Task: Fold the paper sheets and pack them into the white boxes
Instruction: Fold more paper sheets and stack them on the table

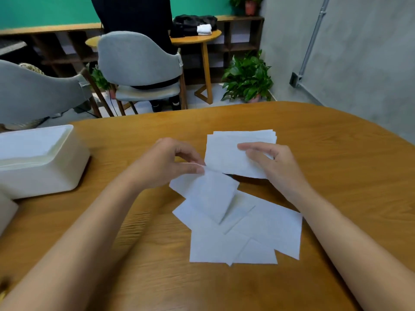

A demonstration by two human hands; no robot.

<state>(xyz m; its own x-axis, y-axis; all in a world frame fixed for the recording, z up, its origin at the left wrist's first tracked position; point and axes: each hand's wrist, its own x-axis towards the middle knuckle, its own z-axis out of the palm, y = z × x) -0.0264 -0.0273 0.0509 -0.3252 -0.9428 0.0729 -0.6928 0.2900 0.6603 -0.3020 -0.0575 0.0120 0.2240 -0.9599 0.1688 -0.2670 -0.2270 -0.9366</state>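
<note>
My right hand (271,162) holds a folded white paper sheet (226,158) lifted a little above the wooden table (336,153), fingers on top of it. My left hand (170,162) pinches that sheet's lower left corner between thumb and forefinger. Behind the held sheet lies a small stack of folded sheets (258,134). In front of my hands, several loose unfolded paper sheets (235,232) lie overlapping on the table. A white box (45,171) stands at the left with white sheets stacked inside it.
Part of a second white box (6,212) shows at the left edge. Two grey chairs (139,61) stand beyond the table's far edge, with a small round table (197,39), a potted plant (247,79) and a person in dark clothing (134,16) behind.
</note>
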